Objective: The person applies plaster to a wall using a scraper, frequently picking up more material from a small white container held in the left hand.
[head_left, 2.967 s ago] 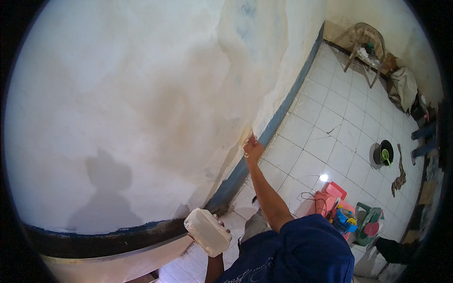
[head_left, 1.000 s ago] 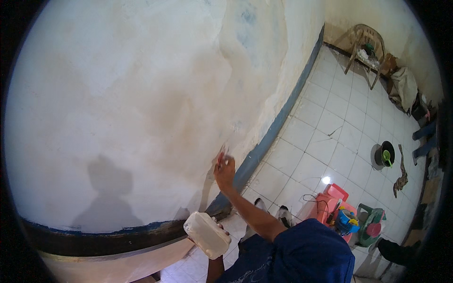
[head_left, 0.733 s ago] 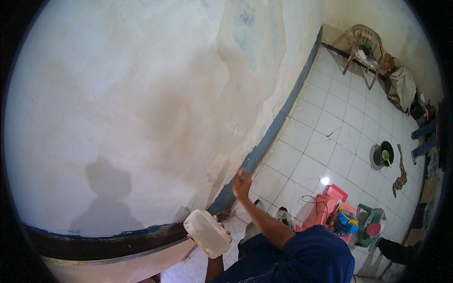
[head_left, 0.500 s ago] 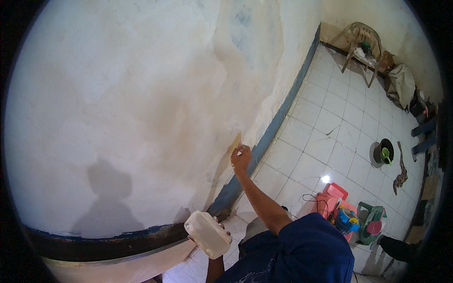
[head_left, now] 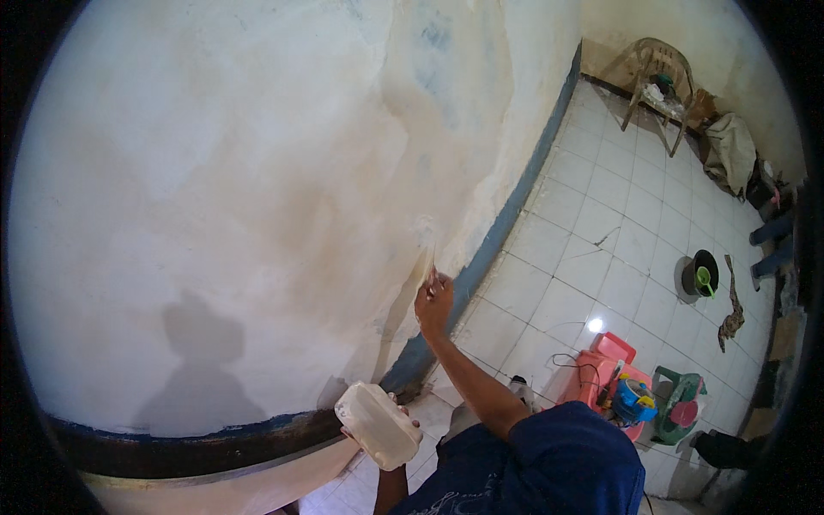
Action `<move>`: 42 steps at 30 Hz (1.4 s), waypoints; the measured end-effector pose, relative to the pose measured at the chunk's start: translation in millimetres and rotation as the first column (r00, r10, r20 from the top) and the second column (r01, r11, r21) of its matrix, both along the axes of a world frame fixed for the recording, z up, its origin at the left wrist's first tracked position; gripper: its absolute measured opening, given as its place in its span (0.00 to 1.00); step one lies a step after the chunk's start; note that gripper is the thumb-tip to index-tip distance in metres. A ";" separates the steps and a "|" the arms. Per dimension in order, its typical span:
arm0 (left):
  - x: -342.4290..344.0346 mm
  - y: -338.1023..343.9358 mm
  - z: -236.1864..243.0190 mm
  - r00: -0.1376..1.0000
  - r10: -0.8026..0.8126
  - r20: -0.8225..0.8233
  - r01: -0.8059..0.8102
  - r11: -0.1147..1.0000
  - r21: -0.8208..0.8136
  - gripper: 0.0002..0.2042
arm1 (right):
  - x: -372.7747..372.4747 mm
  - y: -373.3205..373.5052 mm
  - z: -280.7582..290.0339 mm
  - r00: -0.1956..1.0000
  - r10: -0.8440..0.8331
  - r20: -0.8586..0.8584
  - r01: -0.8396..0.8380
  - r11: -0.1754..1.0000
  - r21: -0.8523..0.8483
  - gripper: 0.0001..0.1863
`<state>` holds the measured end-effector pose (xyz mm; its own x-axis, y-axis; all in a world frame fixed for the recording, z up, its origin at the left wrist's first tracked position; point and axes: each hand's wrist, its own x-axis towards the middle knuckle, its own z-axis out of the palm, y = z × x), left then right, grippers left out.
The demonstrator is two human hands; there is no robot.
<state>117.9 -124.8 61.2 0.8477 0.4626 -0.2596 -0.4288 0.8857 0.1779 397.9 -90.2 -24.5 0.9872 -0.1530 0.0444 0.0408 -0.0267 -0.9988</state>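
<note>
While the right hand (head_left: 433, 300) pressed a small tool (head_left: 427, 257) flat to the pale wall (head_left: 257, 172), its grip was tight around it. Down low, the left hand (head_left: 403, 421) gripped a white tub (head_left: 378, 425) near the blue stripe (head_left: 481, 257).

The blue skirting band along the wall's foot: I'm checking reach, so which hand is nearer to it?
Right. The right hand works just beside the blue band; the left hand holds a white container lower down.

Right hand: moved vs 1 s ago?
Yes. The right hand with its brush has shifted right along the wall, closer to the blue baseboard stripe. The left hand holds the white container as before.
</note>
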 end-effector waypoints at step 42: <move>2.9 -2.4 -0.6 0.996 0.062 -0.071 -0.064 0.997 -0.036 0.49 | -78.3 2.7 -0.2 0.909 0.341 0.241 -0.225 0.887 -0.403 0.11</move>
<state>120.8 -127.2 60.6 0.7964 0.5032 -0.3354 -0.4718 0.8640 0.1760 319.7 -87.4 -24.6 0.9160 0.2145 0.3390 0.3939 -0.3215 -0.8611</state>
